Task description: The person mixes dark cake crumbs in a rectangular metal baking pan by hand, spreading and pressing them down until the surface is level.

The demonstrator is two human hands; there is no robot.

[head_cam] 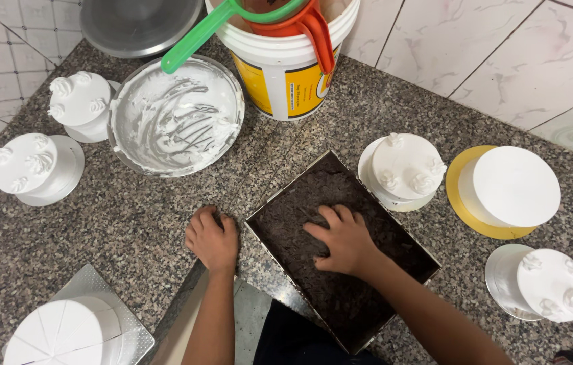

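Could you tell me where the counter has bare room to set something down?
Bare granite lies between the cream bowl, the left hand and the square-board cake. A smaller patch lies behind the tray, beside the bucket. The right side is crowded with cakes.

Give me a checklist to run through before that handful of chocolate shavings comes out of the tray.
1. Right hand is in the chocolate shavings: ok.
2. Right hand has closed on a handful: cannot tell.
3. Left hand is beside the tray, fist on the counter: ok.
4. Nearest cake stands clear of the tray: ok.
5. Tray sits fully on the counter: not ok, its near corner overhangs.
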